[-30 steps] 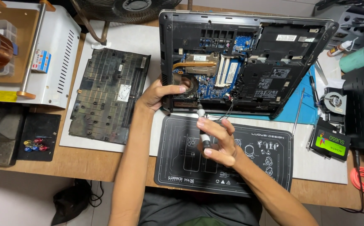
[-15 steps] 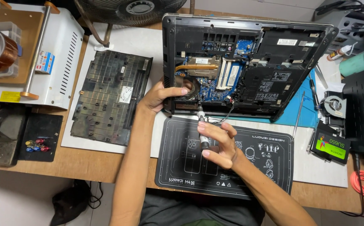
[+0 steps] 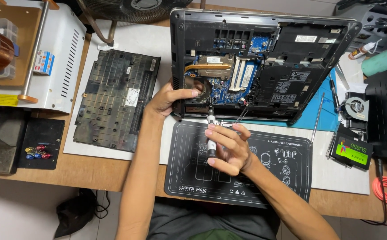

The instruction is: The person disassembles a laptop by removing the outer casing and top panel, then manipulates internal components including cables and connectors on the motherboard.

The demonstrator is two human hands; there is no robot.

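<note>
On the wooden workbench (image 3: 91,171), an opened laptop (image 3: 264,66) lies bottom up with its cover off, so the circuit board, copper heat pipe (image 3: 207,67) and memory sticks show. The left hand (image 3: 169,100) grips the laptop's near left corner, thumb laid over the edge beside the round fan (image 3: 201,89), fingers curled under the casing. The right hand (image 3: 227,149) is closed around a slim screwdriver (image 3: 211,133), held nearly upright between fingertips and thumb, its tip resting at the laptop's near edge just right of the left thumb. Under the right hand lies a black work mat (image 3: 269,178) printed with white outlines, touching the laptop's near edge. The removed bottom cover (image 3: 115,100), dark and ribbed, lies flat on a white sheet to the left of the laptop, just beside the left forearm. Further left stands a white metal box (image 3: 62,53) with vent slots. To the right, well apart from both hands, sit a small loose fan (image 3: 356,106) and a black drive with a green label (image 3: 352,152).
</note>
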